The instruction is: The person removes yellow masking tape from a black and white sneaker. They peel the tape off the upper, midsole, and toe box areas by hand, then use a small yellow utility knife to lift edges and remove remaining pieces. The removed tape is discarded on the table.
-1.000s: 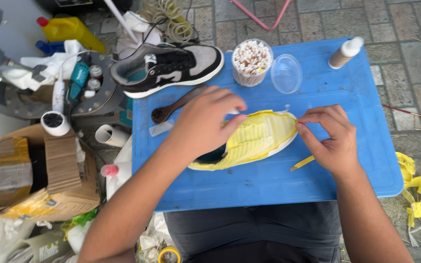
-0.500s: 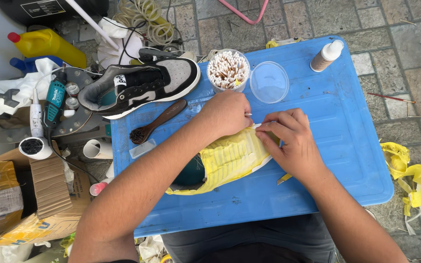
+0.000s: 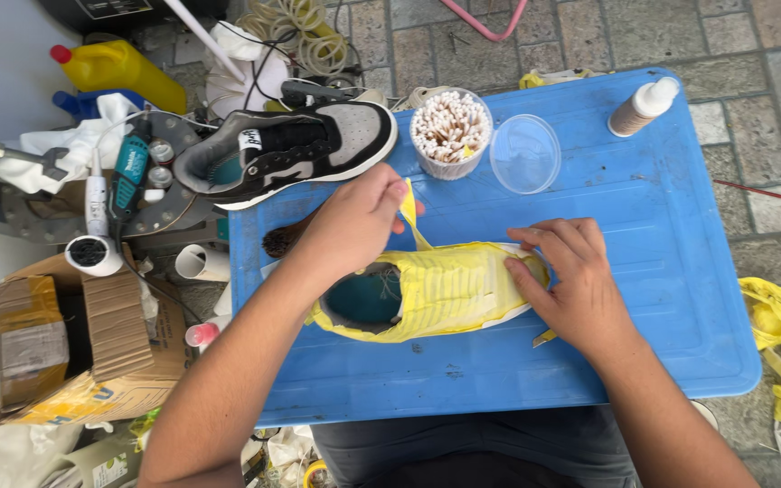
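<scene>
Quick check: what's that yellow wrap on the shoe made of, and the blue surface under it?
Yellow wrap: looks like matte paper masking tape, laid in overlapping strips with visible seams; a loose strip rises by the left hand. Blue surface: seems moulded plastic, slightly glossy, with ridges and scuffs. The right hand presses the toe.

Two shoes, one cup of cotton swabs, one clear lid, one glue bottle.

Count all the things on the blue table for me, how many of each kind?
Shoes: 2, one wrapped in yellow tape, one black and grey
Cup of cotton swabs: 1
Clear lid: 1
Small bottle: 1
Brush: 1
Total: 6
</scene>
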